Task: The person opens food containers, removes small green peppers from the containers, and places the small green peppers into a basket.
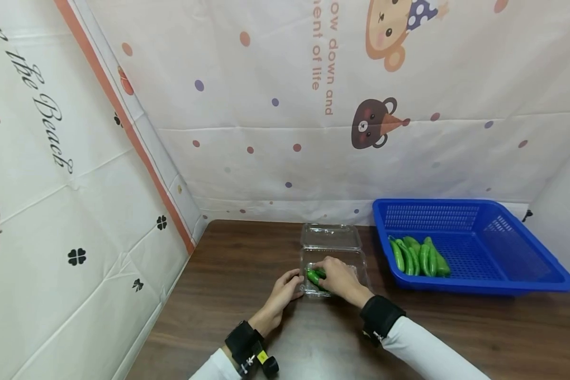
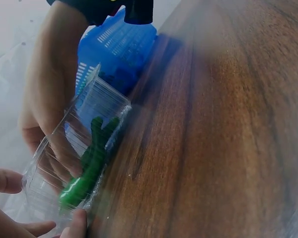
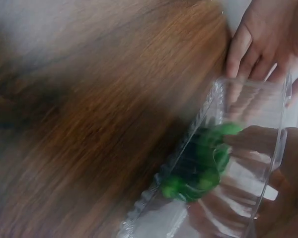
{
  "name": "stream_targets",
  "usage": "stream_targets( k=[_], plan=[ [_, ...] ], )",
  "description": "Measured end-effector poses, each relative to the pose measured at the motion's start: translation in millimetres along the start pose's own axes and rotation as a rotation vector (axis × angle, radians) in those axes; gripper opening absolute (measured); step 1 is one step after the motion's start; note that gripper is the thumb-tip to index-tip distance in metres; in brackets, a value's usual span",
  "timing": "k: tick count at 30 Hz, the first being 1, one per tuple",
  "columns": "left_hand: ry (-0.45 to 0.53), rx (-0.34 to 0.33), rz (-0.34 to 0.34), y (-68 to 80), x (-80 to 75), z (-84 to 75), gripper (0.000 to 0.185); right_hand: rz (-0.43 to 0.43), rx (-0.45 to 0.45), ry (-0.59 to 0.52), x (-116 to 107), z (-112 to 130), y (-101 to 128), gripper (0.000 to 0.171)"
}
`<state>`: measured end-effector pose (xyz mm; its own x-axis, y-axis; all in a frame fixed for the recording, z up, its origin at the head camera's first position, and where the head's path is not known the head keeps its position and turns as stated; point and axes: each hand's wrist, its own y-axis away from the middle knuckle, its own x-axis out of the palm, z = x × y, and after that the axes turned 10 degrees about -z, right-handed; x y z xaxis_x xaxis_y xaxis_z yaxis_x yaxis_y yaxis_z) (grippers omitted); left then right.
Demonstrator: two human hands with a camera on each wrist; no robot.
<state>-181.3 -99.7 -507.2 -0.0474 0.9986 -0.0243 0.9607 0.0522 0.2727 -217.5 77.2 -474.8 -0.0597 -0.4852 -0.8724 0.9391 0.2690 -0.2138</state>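
Near the middle of the table stands a clear plastic clamshell container (image 1: 309, 256), its lid (image 1: 331, 237) folded back away from me. Green chili peppers (image 1: 312, 276) lie in its base, seen through the wall in both wrist views. My right hand (image 1: 340, 279) reaches down into the base, thumb and fingers curled about a green pepper (image 2: 84, 181); the hand hides part of the peppers. My left hand (image 1: 281, 295) is at the container's left end, its extended fingers (image 3: 233, 68) touching the outside of the wall and the thumb (image 2: 9, 181) right at the rim.
A blue plastic basket (image 1: 527, 264) with perforated walls stands to the right on the brown wooden table (image 1: 247, 253). Several green peppers (image 1: 425, 258) lie at the basket's left end. Patterned white cloth (image 1: 247, 174) hangs behind the table and at its sides.
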Motion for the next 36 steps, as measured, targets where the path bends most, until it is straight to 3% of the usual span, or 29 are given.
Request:
stream_targets(
  k=[10, 17, 23, 29, 36],
  plan=[
    [0.022, 0.021, -0.008, -2.3, -1.0, -1.1, 0.055, 0.016, -0.089, 0.123, -1.8, 6.9, -3.7, 0.032],
    [0.025, 0.006, -0.020, 1.0, -2.3, -1.5, 0.052, 0.026, -0.108, 0.087, -0.6, 7.2, -5.4, 0.035],
    [0.026, 0.002, -0.017, 3.4, -2.4, -1.2, 0.052, 0.044, -0.069, 0.067, -6.4, 7.9, -9.7, 0.040],
    [0.024, 0.009, -0.020, 3.2, -0.2, -1.5, 0.050, 0.031, -0.038, -0.008, -31.1, 11.0, -22.6, 0.041],
    [0.056, -0.003, -0.005, 3.4, 0.0, -0.7, 0.050, 0.048, 0.005, -0.189, -91.0, 10.5, -51.7, 0.048]
  ],
)
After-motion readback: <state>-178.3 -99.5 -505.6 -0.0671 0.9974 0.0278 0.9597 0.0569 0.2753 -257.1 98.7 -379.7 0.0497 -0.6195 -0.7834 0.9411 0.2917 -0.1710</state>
